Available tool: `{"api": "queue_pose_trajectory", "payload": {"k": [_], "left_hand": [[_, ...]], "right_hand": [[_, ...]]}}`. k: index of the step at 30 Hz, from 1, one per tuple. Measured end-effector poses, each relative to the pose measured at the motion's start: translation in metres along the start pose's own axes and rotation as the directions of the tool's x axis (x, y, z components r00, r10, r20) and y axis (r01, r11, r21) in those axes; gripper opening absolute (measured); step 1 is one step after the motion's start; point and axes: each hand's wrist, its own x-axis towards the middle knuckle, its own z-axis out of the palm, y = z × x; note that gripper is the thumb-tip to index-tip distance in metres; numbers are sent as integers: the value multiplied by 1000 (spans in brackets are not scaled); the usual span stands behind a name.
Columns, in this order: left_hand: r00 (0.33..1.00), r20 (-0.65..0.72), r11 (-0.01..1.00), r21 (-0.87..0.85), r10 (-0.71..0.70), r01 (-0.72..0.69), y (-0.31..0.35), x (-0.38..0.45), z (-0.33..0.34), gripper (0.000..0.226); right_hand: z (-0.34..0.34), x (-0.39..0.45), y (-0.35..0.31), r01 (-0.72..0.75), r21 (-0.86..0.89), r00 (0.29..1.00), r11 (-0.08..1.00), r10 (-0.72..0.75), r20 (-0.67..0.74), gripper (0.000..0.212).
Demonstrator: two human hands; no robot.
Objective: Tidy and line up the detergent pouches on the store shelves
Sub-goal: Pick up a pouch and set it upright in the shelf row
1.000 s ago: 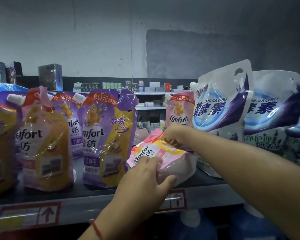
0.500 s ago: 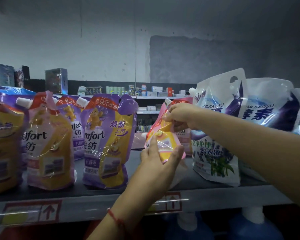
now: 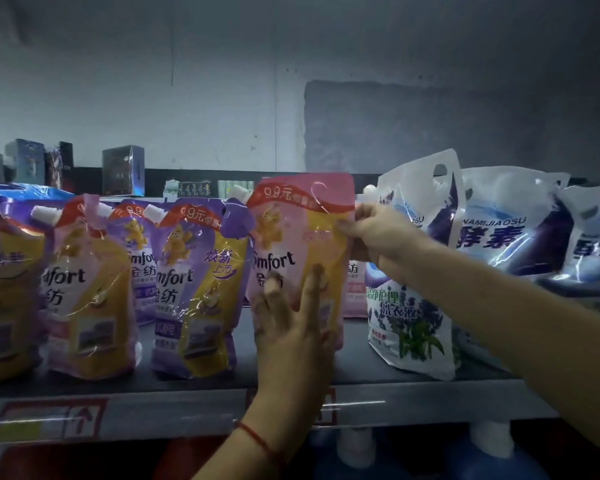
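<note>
1. The pink Comfort pouch is now standing upright on the shelf, its front facing the camera; a second ago it was lying slumped on its side, and half a second ago it was being tipped up edge-on
2. The left hand is pressing flat against the lower front of the pink Comfort pouch with straight, spread fingers, where earlier it was cupping the pouch's underside
3. The right hand is pinching the pouch's upper edge at the 3 o'clock side, thumb on the front, fingers curled behind; earlier it was gripping the top corner near the spout
4. A red string bracelet is showing on the left wrist at 6 o'clock
5. Just beside the held pouch at 9 o'clock, a purple and yellow Comfort pouch is standing upright, unmoved, with more pouches continuing towards the left edge
6. At 3 o'clock, behind the right forearm, the white lavender detergent bag is standing, with similar white and blue bags beyond it
7. Another pink pouch is peeking out behind the held one, between it and the white bag
8. The camera view is sitting closer and lower than before, so the shelf's price strip is filling more of the bottom
</note>
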Motion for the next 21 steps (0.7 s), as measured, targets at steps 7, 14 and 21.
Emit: {"api": "queue_pose_trajectory", "payload": {"k": [7,14,21], "left_hand": [[993,103,991,130,-51,37,-4,-5,2,100],[973,226,963,252,41,-99,-15,-11,-22,78],[938,343,920,348,51,-178,-12,-20,-66,83]], "right_hand": [[1,-18,44,100,54,992,994,-95,-88,12],[3,-35,53,225,-218,972,950,-235,-23,16],[-10,-90,44,287,-752,953,593,-255,163,75]]}}
